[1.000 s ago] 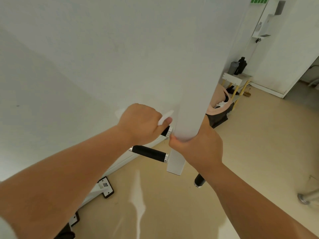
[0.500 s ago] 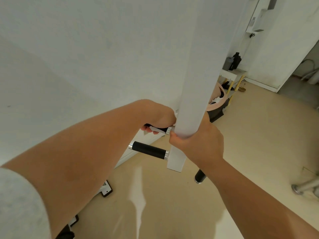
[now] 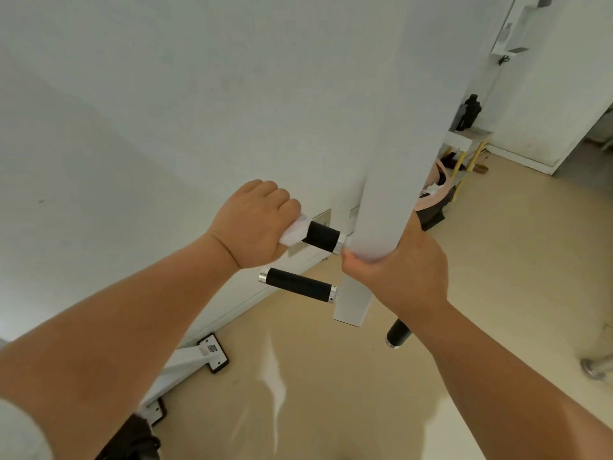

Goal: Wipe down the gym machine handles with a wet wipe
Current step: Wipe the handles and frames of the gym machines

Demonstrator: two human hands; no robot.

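Observation:
A white machine post runs down the middle of the view with black foam handles sticking out of it. My left hand grips the upper left handle with a white wet wipe wrapped round it; the hand sits at the handle's outer end. My right hand holds the post from the right side. Below, a second left handle is bare, and the tip of a right-side handle shows under my right wrist.
A white wall stands close behind the machine. White machine feet with black pads lie on the beige floor at lower left. A small white stand with dark bottles and a pink bin are at the back right. A metal foot is at the right edge.
My left hand has slid outward along the upper handle with the wipe, uncovering the black foam next to the post. My right hand has stayed on the post.

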